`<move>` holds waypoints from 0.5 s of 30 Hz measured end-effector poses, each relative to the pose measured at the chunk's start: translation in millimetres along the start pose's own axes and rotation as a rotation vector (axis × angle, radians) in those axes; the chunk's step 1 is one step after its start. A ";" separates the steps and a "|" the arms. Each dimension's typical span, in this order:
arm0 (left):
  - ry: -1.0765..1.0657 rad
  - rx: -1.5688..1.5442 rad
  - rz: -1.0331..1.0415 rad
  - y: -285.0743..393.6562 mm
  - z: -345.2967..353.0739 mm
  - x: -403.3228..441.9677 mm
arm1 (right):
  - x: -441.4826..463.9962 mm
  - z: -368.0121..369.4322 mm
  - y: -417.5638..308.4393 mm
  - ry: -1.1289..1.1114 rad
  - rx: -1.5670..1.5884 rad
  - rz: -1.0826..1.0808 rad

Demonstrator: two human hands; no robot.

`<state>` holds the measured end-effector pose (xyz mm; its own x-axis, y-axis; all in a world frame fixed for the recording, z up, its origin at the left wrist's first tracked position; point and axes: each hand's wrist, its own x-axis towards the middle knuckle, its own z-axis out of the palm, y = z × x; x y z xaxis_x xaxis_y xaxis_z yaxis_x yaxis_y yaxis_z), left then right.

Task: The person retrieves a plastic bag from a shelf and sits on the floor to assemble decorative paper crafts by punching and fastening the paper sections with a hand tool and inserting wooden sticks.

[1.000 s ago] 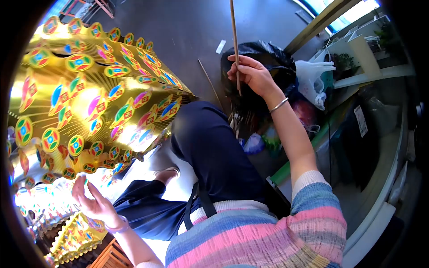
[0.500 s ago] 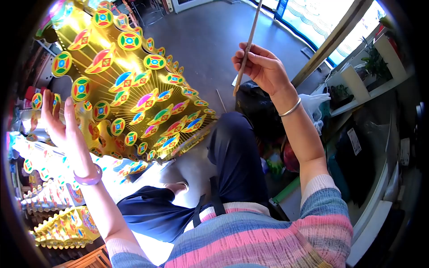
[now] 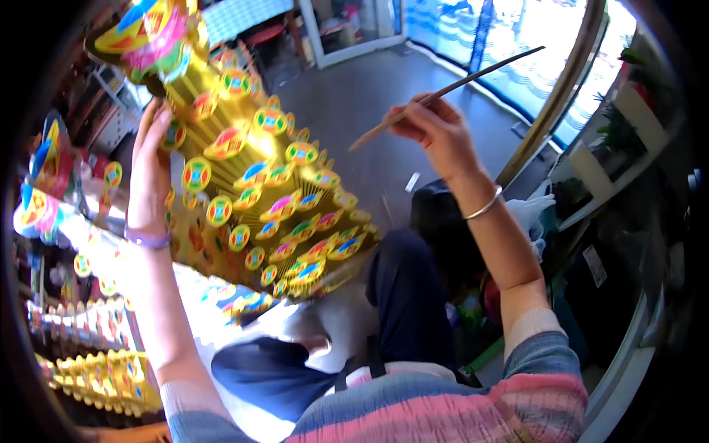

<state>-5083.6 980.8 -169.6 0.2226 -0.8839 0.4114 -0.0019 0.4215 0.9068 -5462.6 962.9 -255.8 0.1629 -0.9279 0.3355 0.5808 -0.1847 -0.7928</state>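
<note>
A tall golden decoration [image 3: 258, 159] with rows of colourful round and oval tags stands at the left, with a pink, blue and yellow ornament [image 3: 151, 37] on top. Just below that ornament, my left hand [image 3: 153, 148] is at the decoration's upper left edge, its fingers pointing up; whether they grip it is hidden. My right hand [image 3: 436, 129] is raised right of the decoration, fingers closed round a thin wooden stick [image 3: 473, 76]. The stick slants, its pale end at lower left and its dark end at upper right, apart from the decoration.
A black bag [image 3: 436, 214] and a white plastic bag [image 3: 528, 214] lie right of my knee. Plants stand in a white rack [image 3: 591, 166] at the right. A wooden post [image 3: 554, 96] leans before the glass door. More golden decorations [image 3: 103, 376] are at lower left.
My left hand has risen to the decoration's upper part. The stick has turned from nearly upright to a slant, still in my right hand. The view has tilted up, showing the ornament on top.
</note>
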 end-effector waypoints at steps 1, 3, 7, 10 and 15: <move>-0.022 0.000 0.006 -4.3 -7.4 6.8 | 2.6 0.8 3.7 -0.001 -0.052 -0.016; -0.056 -0.008 0.015 -15.2 -23.6 20.9 | 6.4 -2.2 9.5 -0.004 -0.184 -0.075; -0.102 0.050 -0.022 -0.4 2.9 22.5 | 7.8 -21.1 25.0 0.052 -0.355 -0.081; -0.116 -0.011 -0.049 -3.9 -4.7 34.4 | -0.2 -38.5 23.6 0.094 -0.481 -0.045; -0.081 0.008 0.051 -8.6 -2.0 38.8 | -4.0 -61.5 25.1 0.153 -0.735 -0.175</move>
<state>-5073.0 943.2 -161.6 0.1424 -0.8749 0.4628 -0.0191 0.4651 0.8851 -5497.7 942.0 -308.3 -0.0261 -0.8898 0.4556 -0.1003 -0.4511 -0.8868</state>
